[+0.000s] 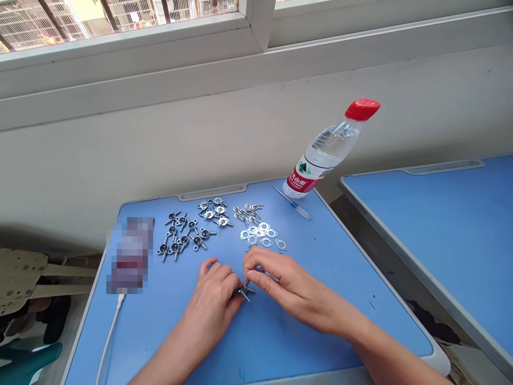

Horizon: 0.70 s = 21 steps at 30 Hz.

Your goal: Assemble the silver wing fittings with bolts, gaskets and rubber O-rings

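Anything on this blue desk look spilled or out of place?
No spill shows. Tiny dark specks, too small to identify, lie on the right of the desk, apart from the grouped metal parts. The bottle looks slanted, perhaps just the camera angle.

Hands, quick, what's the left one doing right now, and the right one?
Left hand: closed, holding a small metal part.
Right hand: closed, gripping a small tool, probably a screwdriver.

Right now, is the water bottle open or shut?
The water bottle looks shut: its red cap is sitting on top of the neck.
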### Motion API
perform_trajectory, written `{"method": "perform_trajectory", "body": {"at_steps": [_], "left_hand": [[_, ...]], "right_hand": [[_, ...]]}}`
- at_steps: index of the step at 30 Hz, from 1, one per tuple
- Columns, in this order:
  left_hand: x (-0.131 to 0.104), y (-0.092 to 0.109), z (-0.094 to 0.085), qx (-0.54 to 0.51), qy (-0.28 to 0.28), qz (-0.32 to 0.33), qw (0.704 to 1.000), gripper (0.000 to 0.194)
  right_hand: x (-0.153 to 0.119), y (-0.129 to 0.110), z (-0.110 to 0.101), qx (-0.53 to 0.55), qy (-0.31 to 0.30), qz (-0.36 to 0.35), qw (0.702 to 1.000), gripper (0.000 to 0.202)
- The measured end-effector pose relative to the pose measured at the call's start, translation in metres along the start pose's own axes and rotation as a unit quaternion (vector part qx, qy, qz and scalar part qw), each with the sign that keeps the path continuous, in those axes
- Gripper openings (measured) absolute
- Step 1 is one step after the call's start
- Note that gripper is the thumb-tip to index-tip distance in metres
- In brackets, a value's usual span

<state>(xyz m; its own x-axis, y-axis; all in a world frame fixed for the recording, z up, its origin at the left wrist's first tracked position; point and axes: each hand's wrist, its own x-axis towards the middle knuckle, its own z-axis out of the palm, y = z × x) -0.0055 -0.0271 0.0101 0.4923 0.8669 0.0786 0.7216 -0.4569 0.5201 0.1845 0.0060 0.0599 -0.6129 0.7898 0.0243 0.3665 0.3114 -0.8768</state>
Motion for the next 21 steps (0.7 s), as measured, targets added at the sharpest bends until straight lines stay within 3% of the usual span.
{"method": "perform_trajectory", "body": {"at_steps": [8,13,18,21], "left_hand": [[-0.001,0.000,0.001,-0.002,0.006,0.004,1.000,0.020],[-0.001,-0.001,0.001,-0.010,0.015,0.004,1.000,0.021],[-0.001,-0.001,0.001,-0.016,0.008,0.002,1.000,0.018],[-0.001,-0.001,0.000,-0.010,0.006,0.000,1.000,0.018]], "right_hand": [[0.000,0.006,0.001,-0.034,0.018,-0.062,0.997,0.016],[-0.002,0.011,0.004,-0.105,0.022,-0.144,0.984,0.028],[-0.009,0.005,-0.006,-0.147,-0.025,-0.131,0.980,0.035],[-0.010,0.004,-0.008,-0.163,-0.010,-0.163,0.973,0.034]]}}
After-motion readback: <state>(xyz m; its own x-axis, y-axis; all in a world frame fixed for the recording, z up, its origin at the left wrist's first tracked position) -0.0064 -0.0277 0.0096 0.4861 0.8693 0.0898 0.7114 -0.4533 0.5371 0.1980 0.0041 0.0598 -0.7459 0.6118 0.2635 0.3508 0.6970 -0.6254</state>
